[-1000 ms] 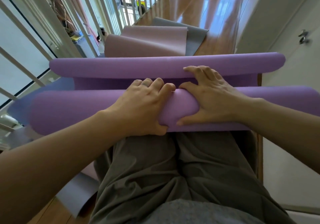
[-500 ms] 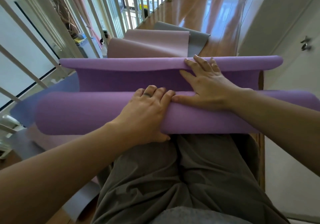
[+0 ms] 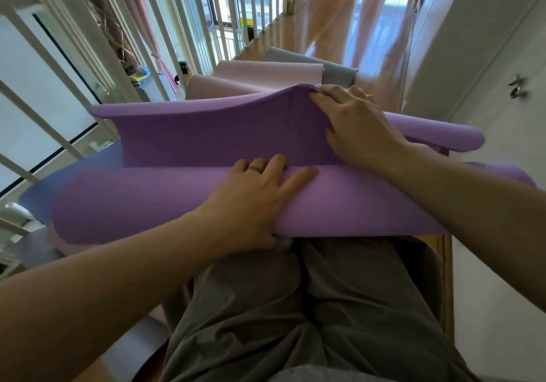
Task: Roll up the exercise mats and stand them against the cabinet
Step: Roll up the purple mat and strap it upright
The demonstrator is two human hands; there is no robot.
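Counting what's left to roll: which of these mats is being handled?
The purple mat, the nearest: the left hand holds its roll, and the right hand grips its raised fold. The pink mat and grey mat lie untouched beyond.

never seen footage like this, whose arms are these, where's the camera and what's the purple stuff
No machine here: these are a person's two bare hands, filmed by one camera worn on the head, looking forward and down, so you see the arms and grey trousers from above. The purple stuff is a purple mat, partly rolled. The left hand grips the rolled part by the lap, fingers over it, thumb beneath. The right hand holds a raised fold of the same mat farther off. Beyond lie a pink mat and a grey mat on the wooden floor, with a white railing to the left.
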